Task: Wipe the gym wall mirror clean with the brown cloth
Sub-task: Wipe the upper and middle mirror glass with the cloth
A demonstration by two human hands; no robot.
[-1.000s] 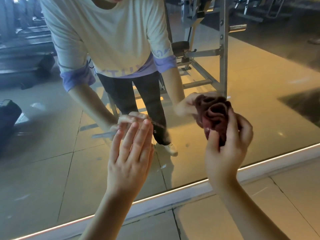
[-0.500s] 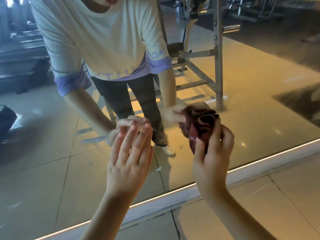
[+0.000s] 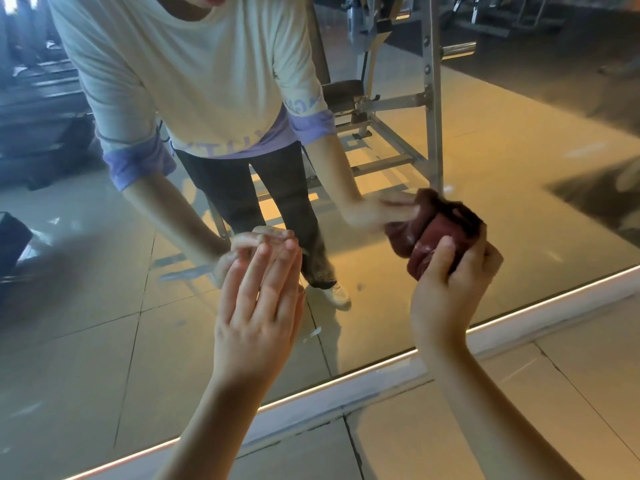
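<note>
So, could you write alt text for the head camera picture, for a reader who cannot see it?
A person's right hand grips a bunched brown cloth and presses it against a gym wall mirror, low near its bottom edge. The left hand is open, its straight fingers touching the mirror.

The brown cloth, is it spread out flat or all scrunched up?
Scrunched up. The dark reddish-brown cloth is bunched into a wrinkly ball, gripped by the right hand against the big wall mirror.
</note>
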